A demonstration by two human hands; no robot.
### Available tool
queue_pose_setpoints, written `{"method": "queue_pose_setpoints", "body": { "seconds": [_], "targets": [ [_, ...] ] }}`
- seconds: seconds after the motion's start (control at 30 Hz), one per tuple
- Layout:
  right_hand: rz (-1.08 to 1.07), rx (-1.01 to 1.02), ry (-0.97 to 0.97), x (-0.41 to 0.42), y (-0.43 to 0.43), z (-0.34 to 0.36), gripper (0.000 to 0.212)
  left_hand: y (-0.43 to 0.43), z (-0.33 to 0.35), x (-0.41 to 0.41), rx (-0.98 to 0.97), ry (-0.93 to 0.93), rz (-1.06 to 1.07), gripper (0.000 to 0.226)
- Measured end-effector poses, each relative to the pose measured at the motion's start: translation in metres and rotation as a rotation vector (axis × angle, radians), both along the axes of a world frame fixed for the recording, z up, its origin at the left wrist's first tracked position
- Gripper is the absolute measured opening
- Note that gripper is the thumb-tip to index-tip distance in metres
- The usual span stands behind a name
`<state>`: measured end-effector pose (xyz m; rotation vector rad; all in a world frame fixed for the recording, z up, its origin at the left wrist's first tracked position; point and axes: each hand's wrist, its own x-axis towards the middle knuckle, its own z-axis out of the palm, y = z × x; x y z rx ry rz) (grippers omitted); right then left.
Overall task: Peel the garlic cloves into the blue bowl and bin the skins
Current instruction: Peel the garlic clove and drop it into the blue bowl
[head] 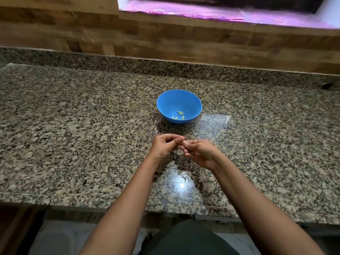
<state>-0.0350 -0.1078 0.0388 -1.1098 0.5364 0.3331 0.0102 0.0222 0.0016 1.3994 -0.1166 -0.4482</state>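
Observation:
A blue bowl [171, 102] stands on the granite counter [73, 135], with several pale peeled garlic cloves [180, 112] lying in its bottom. Just in front of the bowl, my left hand [164, 146] and my right hand [199, 151] meet above the counter, fingertips pinched together around something small. That thing is mostly hidden by the fingers; only a pale tip [184, 143] shows, likely a garlic clove. Thin garlic skins [184, 176] lie on the counter below my wrists, near a bright light reflection.
A wooden wall [165, 39] rises behind the counter, with a purple-lit window ledge [220, 13] above it. The counter's front edge [92, 207] runs close to my body. No bin is in view.

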Motion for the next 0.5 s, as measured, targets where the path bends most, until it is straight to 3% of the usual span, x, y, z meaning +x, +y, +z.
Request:
{"method": "queue_pose_setpoints", "body": {
  "seconds": [0.2,0.4,0.5],
  "targets": [
    [-0.034,-0.016,0.019,-0.007,-0.006,-0.002,0.012,-0.004,0.001,-0.003,0.011,-0.01,-0.009,0.016],
    [-0.085,0.046,0.09,-0.01,-0.017,-0.005,0.011,-0.006,0.001,-0.005,-0.009,-0.004,-0.058,0.013],
    [-0.115,-0.071,0.042,-0.01,-0.019,-0.008,0.008,-0.01,-0.003,-0.004,0.183,-0.08,0.015,0.011]
  ]
}}
